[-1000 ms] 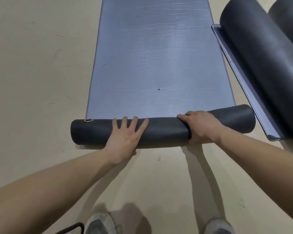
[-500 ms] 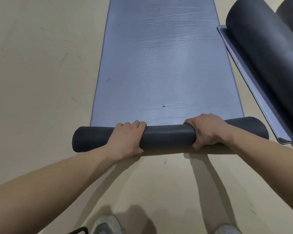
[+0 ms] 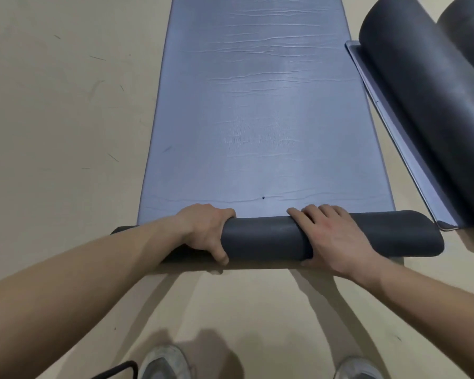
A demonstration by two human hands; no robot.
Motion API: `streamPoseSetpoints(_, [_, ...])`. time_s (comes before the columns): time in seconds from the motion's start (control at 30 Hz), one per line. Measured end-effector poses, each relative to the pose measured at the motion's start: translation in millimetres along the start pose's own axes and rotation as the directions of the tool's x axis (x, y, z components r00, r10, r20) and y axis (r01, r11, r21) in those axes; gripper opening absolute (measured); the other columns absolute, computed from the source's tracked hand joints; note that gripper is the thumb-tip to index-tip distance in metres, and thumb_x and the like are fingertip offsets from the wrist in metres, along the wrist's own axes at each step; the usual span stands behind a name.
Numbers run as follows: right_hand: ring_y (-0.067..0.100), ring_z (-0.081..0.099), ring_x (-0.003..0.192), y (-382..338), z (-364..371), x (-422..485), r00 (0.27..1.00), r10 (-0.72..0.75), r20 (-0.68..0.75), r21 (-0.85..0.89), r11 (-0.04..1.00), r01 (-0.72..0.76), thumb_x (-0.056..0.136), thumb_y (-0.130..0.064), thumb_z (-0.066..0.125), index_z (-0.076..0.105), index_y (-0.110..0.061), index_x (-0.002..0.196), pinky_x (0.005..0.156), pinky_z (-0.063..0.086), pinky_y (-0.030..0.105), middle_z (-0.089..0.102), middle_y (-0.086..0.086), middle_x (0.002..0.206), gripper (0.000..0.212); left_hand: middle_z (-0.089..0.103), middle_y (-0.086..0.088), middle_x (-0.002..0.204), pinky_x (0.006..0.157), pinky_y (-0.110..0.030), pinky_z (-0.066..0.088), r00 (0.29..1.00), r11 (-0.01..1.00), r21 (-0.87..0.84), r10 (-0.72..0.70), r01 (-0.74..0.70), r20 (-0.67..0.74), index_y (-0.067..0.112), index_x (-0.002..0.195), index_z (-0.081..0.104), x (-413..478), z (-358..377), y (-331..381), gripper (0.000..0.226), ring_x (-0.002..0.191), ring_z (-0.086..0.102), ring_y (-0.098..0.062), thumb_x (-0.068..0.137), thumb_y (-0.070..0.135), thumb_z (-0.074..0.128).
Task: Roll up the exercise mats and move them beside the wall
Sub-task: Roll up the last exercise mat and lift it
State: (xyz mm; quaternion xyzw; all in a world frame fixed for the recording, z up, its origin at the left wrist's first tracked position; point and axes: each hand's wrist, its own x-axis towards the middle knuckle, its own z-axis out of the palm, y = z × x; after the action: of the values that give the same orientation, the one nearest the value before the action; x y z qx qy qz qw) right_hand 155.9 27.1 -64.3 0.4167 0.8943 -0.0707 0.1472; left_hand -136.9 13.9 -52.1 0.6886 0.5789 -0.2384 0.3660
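While the roll is this thin, these are the risks as I read them:

grip: my left hand [image 3: 205,233] is curled over the rolled end of the mat [image 3: 263,239], fingers over the far side, thumb on the near side; my right hand [image 3: 331,239] lies flatter over it, fingers draped forward, thumb tucked at the near edge. Both are closed on the same roll.

mat position: on the floor [image 3: 52,132] straight ahead of my shoes [image 3: 164,362]; only the near end is rolled, the long blue flat part [image 3: 257,105] runs away from me out of the top of view.

skew risk: the right end of the roll sticks out past the flat part's edge, and the left end is hidden under my forearm. If one hand pushes faster, the roll likely cones and the ends telescope.

loose core risk: both hands sit near the middle, so the outer ends have nothing pressing them. I'd expect slack there, and a roll that springs open when I let go.

collision risk: the right end is just beside the corner of the neighbouring mat [image 3: 394,127], which carries its own big roll [image 3: 422,99]. Drift right and I probably ride onto that corner.

wrinkle risk: the flat part shows cross creases; rolled in tight, they may set as folds.

wall: not in view, can't judge the carry path.
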Motion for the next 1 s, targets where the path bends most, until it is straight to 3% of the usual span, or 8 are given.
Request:
streamPoseSetpoints(0.2, [0.018, 0.054, 0.097, 11.8, -21.4, 32.3, 0.964, -0.03, 0.263, 0.164, 0.986, -0.014, 0.049, -0.076, 0.074, 0.039, -0.042, 0.131, 0.084, 0.045, 0.037, 0.055, -0.011, 0.112, 0.096, 0.052, -0.008, 0.133, 0.099, -0.048, 0.048, 0.831, 0.912, 0.382, 0.093, 0.15, -0.548, 0.017, 0.15, 0.023, -23.7, 73.4, 10.1, 0.108, 0.112, 0.056, -0.031, 0.07, 0.058, 0.082])
streamPoseSetpoints(0.3, [0.022, 0.053, 0.105, 12.7, -21.5, 36.6, 0.974, -0.028, 0.224, 0.124, 0.992, 0.0, 0.052, -0.072, 0.074, 0.036, -0.038, 0.14, 0.093, 0.044, 0.039, 0.052, -0.008, 0.119, 0.101, 0.048, -0.004, 0.138, 0.103, -0.044, 0.044, 0.88, 0.946, 0.315, 0.082, 0.08, -0.468, 0.022, 0.151, 0.018, -14.6, 57.9, 1.6, 0.105, 0.116, 0.054, -0.027, 0.071, 0.053, 0.079])
streamPoseSetpoints(0.43, [0.036, 0.057, 0.104, -4.0, 8.8, 12.9, 0.986, 0.022, -0.165, -0.139, 0.989, -0.045, 0.066, -0.024, 0.079, 0.034, -0.017, 0.146, 0.095, 0.043, 0.05, 0.055, 0.011, 0.122, 0.092, 0.053, 0.004, 0.125, 0.091, -0.039, 0.052, 0.959, 0.992, 0.112, 0.086, -0.057, -0.27, 0.03, 0.145, 0.029, 2.3, 11.9, -10.8, 0.107, 0.104, 0.055, -0.021, 0.058, 0.055, 0.085])
streamPoseSetpoints(0.57, [0.029, 0.057, 0.101, 6.1, -12.9, 34.6, 0.998, 0.014, 0.064, -0.073, 0.997, -0.009, 0.075, -0.044, 0.073, 0.029, -0.029, 0.143, 0.09, 0.044, 0.043, 0.054, 0.003, 0.122, 0.083, 0.046, -0.006, 0.144, 0.108, -0.046, 0.044, 0.876, 0.954, 0.291, 0.073, 0.079, -0.477, 0.021, 0.152, 0.02, -2.6, 39.6, -5.9, 0.11, 0.123, 0.051, -0.028, 0.068, 0.062, 0.079])
streamPoseSetpoints(0.67, [0.021, 0.054, 0.088, 21.2, -39.6, 58.8, 0.966, -0.04, 0.255, 0.075, 0.997, 0.022, 0.056, -0.062, 0.083, 0.037, -0.037, 0.133, 0.075, 0.043, 0.036, 0.056, -0.007, 0.105, 0.093, 0.048, -0.01, 0.142, 0.104, -0.047, 0.044, 0.791, 0.918, 0.368, 0.114, 0.148, -0.601, 0.016, 0.152, 0.018, -4.3, 52.2, -8.3, 0.114, 0.118, 0.054, -0.031, 0.07, 0.067, 0.079])
streamPoseSetpoints(0.77, [0.02, 0.056, 0.095, 24.6, -46.7, 66.5, 0.903, -0.043, 0.427, 0.174, 0.984, -0.036, 0.05, -0.059, 0.09, 0.039, -0.039, 0.134, 0.082, 0.047, 0.037, 0.057, -0.011, 0.107, 0.101, 0.049, 0.001, 0.13, 0.091, -0.036, 0.049, 0.884, 0.967, 0.253, 0.118, 0.001, -0.452, 0.027, 0.145, 0.028, -6.0, 35.1, -8.7, 0.1, 0.101, 0.054, -0.019, 0.066, 0.065, 0.077])
streamPoseSetpoints(0.9, [0.027, 0.051, 0.121, 4.2, -13.5, 32.9, 0.99, 0.034, 0.137, 0.002, 0.999, -0.035, 0.07, -0.058, 0.075, 0.028, -0.031, 0.149, 0.109, 0.036, 0.047, 0.05, 0.0, 0.135, 0.095, 0.049, 0.005, 0.124, 0.089, -0.038, 0.055, 0.978, 0.992, 0.121, 0.067, -0.044, -0.198, 0.031, 0.143, 0.032, 2.8, 6.2, -11.2, 0.104, 0.099, 0.056, -0.018, 0.059, 0.063, 0.084])
streamPoseSetpoints(1.0, [0.029, 0.052, 0.12, 1.0, -6.0, 27.7, 0.998, 0.035, 0.05, -0.041, 0.999, -0.033, 0.076, -0.055, 0.07, 0.027, -0.031, 0.147, 0.108, 0.034, 0.047, 0.051, 0.001, 0.136, 0.086, 0.052, 0.002, 0.123, 0.093, -0.041, 0.053, 0.959, 0.98, 0.197, 0.053, 0.003, -0.278, 0.026, 0.142, 0.035, 1.4, 12.7, -7.1, 0.1, 0.101, 0.058, -0.023, 0.062, 0.065, 0.081])
